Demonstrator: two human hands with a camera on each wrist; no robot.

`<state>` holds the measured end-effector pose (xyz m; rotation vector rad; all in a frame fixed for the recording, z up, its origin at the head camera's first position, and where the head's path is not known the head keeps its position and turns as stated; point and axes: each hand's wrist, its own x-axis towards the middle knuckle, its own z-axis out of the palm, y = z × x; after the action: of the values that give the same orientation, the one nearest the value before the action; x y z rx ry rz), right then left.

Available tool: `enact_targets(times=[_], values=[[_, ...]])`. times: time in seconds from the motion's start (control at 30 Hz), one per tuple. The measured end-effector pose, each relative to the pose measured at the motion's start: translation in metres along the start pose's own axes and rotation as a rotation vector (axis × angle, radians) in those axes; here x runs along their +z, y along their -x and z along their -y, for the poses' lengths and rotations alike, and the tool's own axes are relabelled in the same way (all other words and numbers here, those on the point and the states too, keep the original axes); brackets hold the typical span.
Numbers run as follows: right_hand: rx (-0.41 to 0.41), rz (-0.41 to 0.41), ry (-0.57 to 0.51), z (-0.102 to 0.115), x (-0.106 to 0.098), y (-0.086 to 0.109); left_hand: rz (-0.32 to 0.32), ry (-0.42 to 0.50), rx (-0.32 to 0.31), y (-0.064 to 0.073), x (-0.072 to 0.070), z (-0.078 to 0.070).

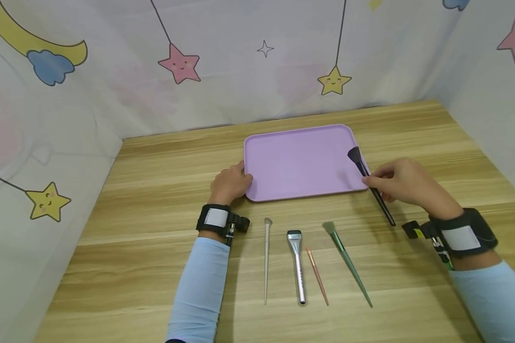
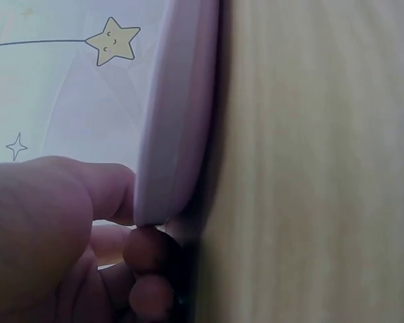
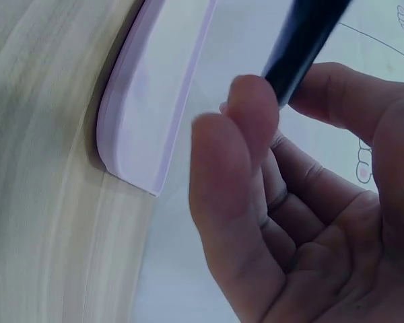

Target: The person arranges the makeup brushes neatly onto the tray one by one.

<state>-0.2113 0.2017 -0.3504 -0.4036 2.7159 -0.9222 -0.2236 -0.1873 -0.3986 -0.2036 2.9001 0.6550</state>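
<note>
Head view shows your right hand [image 1: 401,182] at about 3 o'clock of the purple tray [image 1: 298,164], thumb and fingertips pinching the black brush [image 1: 361,166]; its bristles tip towards 11 o'clock, over the tray's edge and seemingly clear of its surface. Your left hand [image 1: 230,183] sits at roughly 9 o'clock, fingers curled at the edge, gripping the tray where it lies on the table [image 1: 154,238]. Around 6 o'clock, well apart from your hands, lie the pale brush [image 1: 266,261], the silver brush [image 1: 298,269], the copper brush [image 1: 318,276] and the green brush [image 1: 347,261]. The step in hand looks like laying the black brush on the braced tray. Likely, your next move calls for carrying the handle past the rim towards 9 o'clock, lowering it level, then loosening the pinch
</note>
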Motion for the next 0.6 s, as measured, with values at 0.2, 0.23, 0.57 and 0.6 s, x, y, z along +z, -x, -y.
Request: enact_targets(times=[0.2, 0.23, 0.57, 0.6], values=[[-0.013, -0.04, 0.002, 0.002, 0.001, -0.014, -0.009, -0.008, -0.009, 0.0, -0.001, 0.003], [-0.011, -0.049, 0.003, 0.002, 0.001, -0.016, -0.007, -0.007, -0.009, 0.0, -0.001, 0.003], [0.015, -0.094, -0.03, 0.004, 0.002, -0.034, -0.023, -0.005, 0.005, -0.001, 0.002, 0.001], [0.016, -0.099, -0.034, 0.003, 0.003, -0.035, -0.026, -0.003, 0.005, -0.001, 0.001, 0.0]])
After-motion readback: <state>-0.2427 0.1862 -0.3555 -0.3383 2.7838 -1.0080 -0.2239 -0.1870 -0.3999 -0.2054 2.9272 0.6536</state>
